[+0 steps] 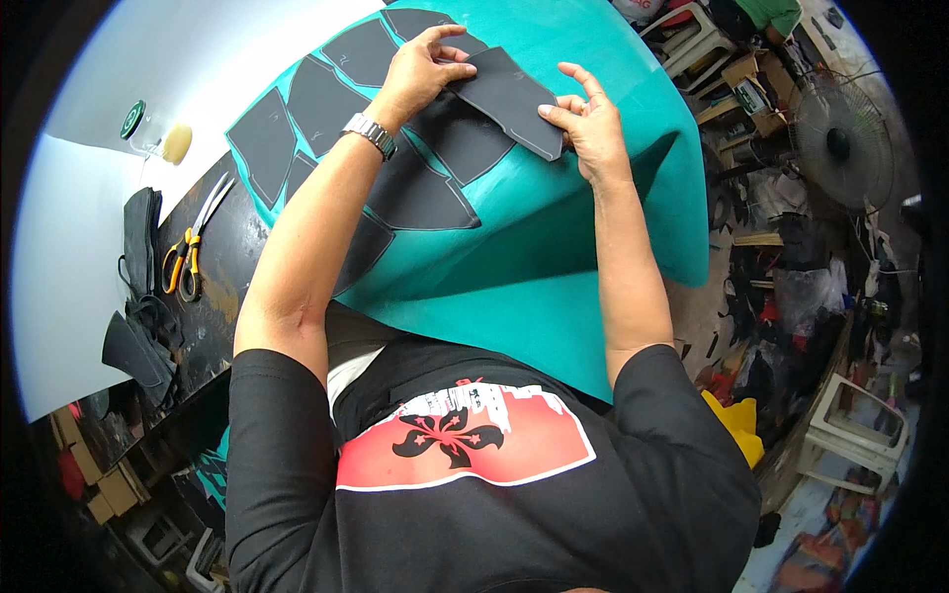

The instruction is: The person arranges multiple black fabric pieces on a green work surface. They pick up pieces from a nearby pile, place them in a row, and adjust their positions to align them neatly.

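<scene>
Between my two hands a dark grey flat panel (509,97) is held up, tilted, above a teal sheet of material (583,212). My left hand (427,71) pinches its upper left edge. My right hand (585,124) grips its right end between thumb and fingers, with the index finger raised. Under and around it, several dark panels with pale outlines lie on the teal sheet, among them a four-sided panel (262,146) at the left and a wider panel (425,193) nearer to me. The held panel covers part of the ones beneath.
Orange-handled scissors (188,252) lie on the dark table (213,306) at my left, beside black material strips (143,237). A clear jar (148,133) with a green lid stands farther back. At the right are a standing fan (840,143), a white stool (855,430) and floor clutter.
</scene>
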Action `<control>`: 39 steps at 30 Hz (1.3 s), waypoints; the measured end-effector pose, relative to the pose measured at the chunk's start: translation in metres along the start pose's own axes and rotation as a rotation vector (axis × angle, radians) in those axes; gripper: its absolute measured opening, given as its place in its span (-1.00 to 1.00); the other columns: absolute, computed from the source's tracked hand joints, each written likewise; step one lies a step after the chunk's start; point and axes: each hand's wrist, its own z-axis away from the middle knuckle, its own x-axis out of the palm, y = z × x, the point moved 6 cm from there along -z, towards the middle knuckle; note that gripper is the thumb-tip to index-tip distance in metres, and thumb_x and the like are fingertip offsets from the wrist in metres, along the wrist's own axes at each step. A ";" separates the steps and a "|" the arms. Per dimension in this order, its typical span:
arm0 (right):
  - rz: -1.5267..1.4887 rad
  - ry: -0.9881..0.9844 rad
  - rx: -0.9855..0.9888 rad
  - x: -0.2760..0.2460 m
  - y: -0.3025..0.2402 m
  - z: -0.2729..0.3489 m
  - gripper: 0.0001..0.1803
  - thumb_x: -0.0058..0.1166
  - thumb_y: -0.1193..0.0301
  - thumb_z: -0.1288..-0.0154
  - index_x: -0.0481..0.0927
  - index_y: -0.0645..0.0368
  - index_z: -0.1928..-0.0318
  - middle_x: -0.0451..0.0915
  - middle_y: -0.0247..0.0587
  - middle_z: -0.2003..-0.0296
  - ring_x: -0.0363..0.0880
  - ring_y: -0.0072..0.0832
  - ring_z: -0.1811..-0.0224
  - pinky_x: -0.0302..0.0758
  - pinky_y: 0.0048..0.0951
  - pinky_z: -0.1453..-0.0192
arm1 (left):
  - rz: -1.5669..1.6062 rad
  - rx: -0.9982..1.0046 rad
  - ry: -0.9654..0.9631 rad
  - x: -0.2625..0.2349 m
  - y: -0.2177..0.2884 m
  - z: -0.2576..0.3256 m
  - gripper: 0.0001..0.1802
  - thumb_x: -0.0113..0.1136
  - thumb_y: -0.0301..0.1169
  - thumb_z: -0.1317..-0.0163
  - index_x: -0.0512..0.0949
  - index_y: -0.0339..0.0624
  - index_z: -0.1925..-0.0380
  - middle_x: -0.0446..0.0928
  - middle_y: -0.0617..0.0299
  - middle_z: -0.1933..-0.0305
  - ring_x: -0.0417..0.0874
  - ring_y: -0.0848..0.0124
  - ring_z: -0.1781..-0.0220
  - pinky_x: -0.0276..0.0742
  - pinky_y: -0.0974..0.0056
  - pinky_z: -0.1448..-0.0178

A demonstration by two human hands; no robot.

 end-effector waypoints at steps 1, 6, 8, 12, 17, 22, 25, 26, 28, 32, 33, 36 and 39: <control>-0.002 0.036 -0.022 -0.001 0.001 -0.002 -0.25 0.27 0.71 -0.14 0.37 0.12 -0.36 0.61 -0.22 0.28 0.62 -0.57 0.33 0.57 -0.57 0.41 | -0.006 0.021 -0.013 0.002 -0.001 -0.003 -0.38 0.44 -0.51 -0.14 0.50 -0.15 -0.24 0.71 0.14 0.08 0.70 0.48 0.08 0.63 0.36 -0.06; -0.148 0.086 -0.072 -0.009 0.003 -0.012 -0.32 0.18 0.76 -0.20 0.44 0.07 -0.34 0.60 -0.17 0.24 0.64 -0.54 0.27 0.65 -0.52 0.20 | -0.218 0.052 0.139 -0.022 -0.008 0.016 -0.51 0.30 -0.52 -0.21 0.54 -0.08 -0.19 0.70 0.13 0.04 0.72 0.28 0.02 0.61 0.26 -0.13; -0.193 0.088 -0.055 -0.011 0.007 -0.015 -0.32 0.17 0.76 -0.22 0.45 0.06 -0.34 0.60 -0.19 0.25 0.64 -0.54 0.26 0.65 -0.53 0.19 | -0.340 0.063 0.122 -0.029 -0.008 0.034 -0.54 0.26 -0.50 -0.27 0.54 -0.07 -0.19 0.68 0.15 0.00 0.70 0.33 -0.04 0.59 0.28 -0.18; -0.144 0.086 -0.044 -0.008 0.016 -0.014 -0.32 0.16 0.75 -0.22 0.45 0.08 -0.35 0.61 -0.19 0.26 0.63 -0.55 0.24 0.64 -0.53 0.17 | -0.552 0.193 0.100 -0.030 0.002 0.062 -0.62 0.26 -0.41 -0.29 0.59 -0.10 -0.13 0.56 0.11 -0.18 0.61 0.20 -0.20 0.54 0.16 -0.27; -0.097 0.118 -0.063 -0.005 0.020 -0.011 -0.33 0.16 0.75 -0.22 0.44 0.11 -0.35 0.63 -0.17 0.24 0.62 -0.56 0.24 0.63 -0.53 0.14 | -0.779 0.352 0.061 -0.012 0.012 0.078 -0.68 0.18 -0.37 -0.34 0.61 -0.11 -0.08 0.53 0.12 -0.22 0.49 0.13 -0.29 0.41 0.10 -0.39; -0.099 0.131 -0.056 -0.003 0.018 -0.010 -0.33 0.16 0.76 -0.22 0.44 0.11 -0.35 0.63 -0.16 0.23 0.62 -0.56 0.25 0.63 -0.53 0.16 | -0.784 0.407 0.049 -0.009 0.014 0.081 -0.67 0.16 -0.33 -0.36 0.59 -0.11 -0.09 0.54 0.12 -0.19 0.46 0.11 -0.29 0.36 0.08 -0.40; -0.059 0.146 -0.051 -0.002 0.019 -0.009 -0.33 0.16 0.76 -0.22 0.45 0.11 -0.35 0.63 -0.16 0.24 0.61 -0.57 0.26 0.62 -0.54 0.18 | -0.804 0.384 0.025 -0.007 0.013 0.080 -0.65 0.16 -0.30 -0.37 0.57 -0.09 -0.13 0.52 0.11 -0.22 0.44 0.10 -0.31 0.34 0.07 -0.41; -0.044 0.153 -0.055 -0.002 0.019 -0.009 -0.34 0.16 0.76 -0.22 0.45 0.11 -0.34 0.63 -0.16 0.24 0.61 -0.58 0.26 0.62 -0.55 0.19 | -0.825 0.398 0.019 -0.006 0.014 0.080 -0.61 0.15 -0.24 -0.38 0.54 -0.06 -0.16 0.50 0.11 -0.24 0.42 0.09 -0.32 0.31 0.06 -0.42; -0.009 0.158 -0.056 -0.001 0.019 -0.009 -0.34 0.17 0.76 -0.21 0.46 0.12 -0.33 0.64 -0.18 0.26 0.60 -0.59 0.29 0.61 -0.56 0.22 | -0.872 0.400 -0.002 -0.004 0.015 0.082 -0.53 0.14 -0.13 -0.39 0.50 0.00 -0.24 0.47 0.11 -0.27 0.39 0.08 -0.35 0.27 0.03 -0.44; 0.008 0.149 -0.038 -0.001 0.021 -0.011 -0.36 0.19 0.76 -0.19 0.48 0.17 -0.31 0.65 -0.19 0.30 0.59 -0.61 0.33 0.57 -0.57 0.28 | -0.992 0.393 -0.042 0.002 0.016 0.084 -0.33 0.01 0.17 -0.39 0.38 0.14 -0.39 0.40 0.11 -0.34 0.32 0.08 -0.40 0.15 0.00 -0.47; 0.006 0.147 -0.043 -0.001 0.021 -0.011 -0.37 0.19 0.76 -0.19 0.48 0.18 -0.30 0.65 -0.19 0.30 0.59 -0.61 0.34 0.57 -0.58 0.29 | -1.000 0.386 -0.044 0.002 0.016 0.084 -0.34 0.00 0.17 -0.39 0.38 0.14 -0.39 0.40 0.11 -0.34 0.32 0.08 -0.40 0.15 0.00 -0.47; 0.001 0.149 -0.036 -0.002 0.023 -0.012 -0.38 0.19 0.76 -0.18 0.48 0.22 -0.29 0.65 -0.19 0.30 0.59 -0.61 0.35 0.55 -0.58 0.31 | -1.034 0.363 -0.050 0.003 0.016 0.083 -0.34 -0.02 0.18 -0.40 0.40 0.15 -0.38 0.39 0.11 -0.35 0.30 0.07 -0.41 0.14 -0.01 -0.48; -0.012 0.161 -0.026 -0.002 0.025 -0.013 -0.37 0.19 0.76 -0.18 0.47 0.23 -0.29 0.63 -0.18 0.31 0.59 -0.60 0.36 0.54 -0.59 0.32 | -1.051 0.342 -0.057 0.004 0.015 0.082 -0.35 -0.02 0.20 -0.40 0.41 0.17 -0.37 0.38 0.11 -0.35 0.28 0.06 -0.42 0.13 -0.03 -0.48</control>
